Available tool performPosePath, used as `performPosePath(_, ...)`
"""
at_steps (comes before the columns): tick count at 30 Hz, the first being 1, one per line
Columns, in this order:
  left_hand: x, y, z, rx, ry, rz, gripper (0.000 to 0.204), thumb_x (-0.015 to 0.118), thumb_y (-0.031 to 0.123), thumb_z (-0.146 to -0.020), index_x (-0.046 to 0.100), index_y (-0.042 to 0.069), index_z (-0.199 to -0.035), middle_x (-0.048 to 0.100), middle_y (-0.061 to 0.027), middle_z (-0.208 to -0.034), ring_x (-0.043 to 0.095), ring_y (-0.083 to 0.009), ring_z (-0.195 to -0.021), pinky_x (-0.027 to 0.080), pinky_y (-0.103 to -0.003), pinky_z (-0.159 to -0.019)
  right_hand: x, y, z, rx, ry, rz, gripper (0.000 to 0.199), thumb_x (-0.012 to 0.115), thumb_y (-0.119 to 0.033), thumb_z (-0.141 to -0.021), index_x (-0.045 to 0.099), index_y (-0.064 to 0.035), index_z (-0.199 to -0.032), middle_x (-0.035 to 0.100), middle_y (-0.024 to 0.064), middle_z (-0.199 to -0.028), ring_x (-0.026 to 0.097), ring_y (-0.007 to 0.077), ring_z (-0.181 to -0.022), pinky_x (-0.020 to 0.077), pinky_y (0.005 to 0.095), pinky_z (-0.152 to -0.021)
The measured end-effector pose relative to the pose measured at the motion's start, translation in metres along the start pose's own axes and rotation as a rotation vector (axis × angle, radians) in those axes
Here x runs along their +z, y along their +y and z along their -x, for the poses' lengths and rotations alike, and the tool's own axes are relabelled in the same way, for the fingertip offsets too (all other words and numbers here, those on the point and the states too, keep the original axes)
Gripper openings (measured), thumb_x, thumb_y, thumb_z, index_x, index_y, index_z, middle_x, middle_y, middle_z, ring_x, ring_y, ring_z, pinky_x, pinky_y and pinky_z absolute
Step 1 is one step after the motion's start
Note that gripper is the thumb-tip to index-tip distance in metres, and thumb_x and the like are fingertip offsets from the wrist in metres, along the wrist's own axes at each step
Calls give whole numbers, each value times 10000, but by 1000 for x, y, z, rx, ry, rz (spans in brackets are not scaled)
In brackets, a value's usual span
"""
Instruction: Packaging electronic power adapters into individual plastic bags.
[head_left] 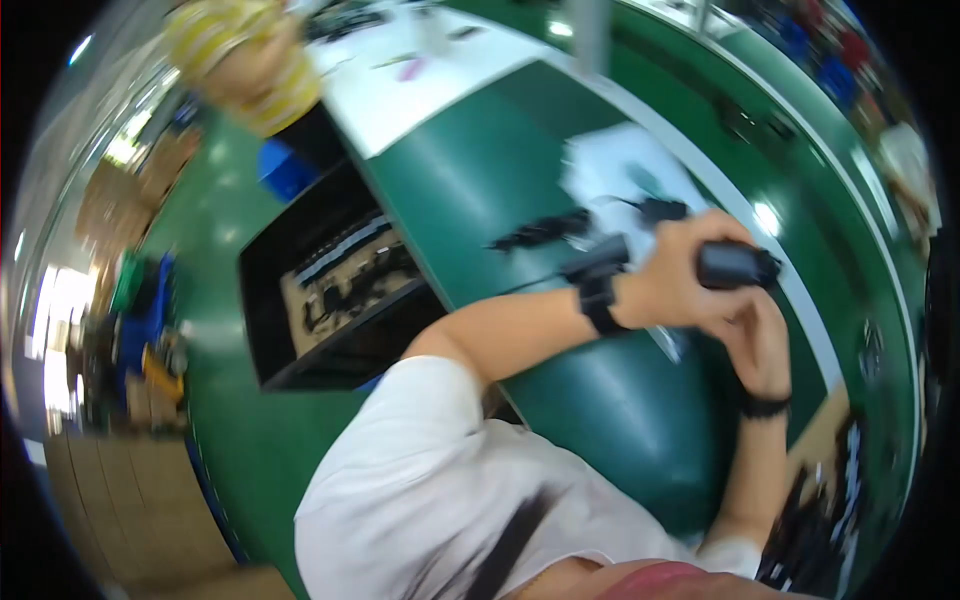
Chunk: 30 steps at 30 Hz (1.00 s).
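My left hand [665, 270] is closed round a dark, rounded, cylinder-like device [733, 266], raised above the green table. Just below it, my right hand [757, 345] meets the device's underside with bent fingers, partly hidden and blurred. Both wrists carry black bands. Beneath and beside my left hand, another black cylindrical piece [598, 258] lies on the table, with a thin dark rod or cable running from it. A long, lumpy black part [540, 231] rests farther left, and a small black piece [660, 209] lies just beyond my left hand.
The green tabletop [450, 180] carries a pale sheet [630, 165] and joins a white table [400, 100]. At left stands a black crate [270, 340] of dark parts. A person in yellow stripes [240, 60] is beyond it. Cartons [130, 490] stand lower left; dark parts [830, 500] lie lower right.
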<state>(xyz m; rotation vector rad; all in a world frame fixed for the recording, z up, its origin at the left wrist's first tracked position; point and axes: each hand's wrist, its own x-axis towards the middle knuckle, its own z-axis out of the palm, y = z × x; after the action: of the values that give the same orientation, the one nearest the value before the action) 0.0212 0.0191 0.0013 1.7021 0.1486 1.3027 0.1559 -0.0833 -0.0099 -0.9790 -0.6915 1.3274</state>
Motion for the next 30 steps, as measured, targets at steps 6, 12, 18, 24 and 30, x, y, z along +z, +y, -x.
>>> performPosePath(6,23,0,3,-563,9,402,396,752,15,-616,530,13,-944,596,-71,-841,588,-119,-725,504,-248,-645,-24,7,-16,-143,144,-87,233,455,-180,-917,565,2,-1014,606,57,-946,573,123,-825,478,272,-757)
performPosePath(12,25,-11,-5,-629,49,394,373,716,-9,-642,487,-21,-936,577,-76,-799,598,-142,-663,515,-251,-565,-15,3,-7,-14,68,195,194,455,-119,-906,576,14,-979,618,49,-844,589,109,-712,493,237,-661)
performPosePath(18,24,-7,-7,-713,27,358,377,722,1,-633,495,-23,-935,582,-71,-806,583,-128,-684,503,-256,-607,-4,-3,5,21,27,-155,258,388,-145,-930,502,8,-1103,606,72,-923,596,136,-760,485,247,-689)
performPosePath(24,31,-16,8,-662,115,417,338,700,-2,-654,542,1,-953,579,-51,-864,567,-130,-763,474,-251,-686,13,-1,7,-277,70,580,373,562,-263,-850,484,13,-1088,599,97,-936,562,175,-815,447,291,-722)
performPosePath(30,23,-13,18,-680,-54,540,365,528,115,-860,459,-15,-1194,524,-107,-1151,499,-193,-1071,382,-317,-938,8,21,0,-724,173,757,664,644,-238,-724,339,96,-1209,550,285,-1005,542,403,-947,450,390,-809)
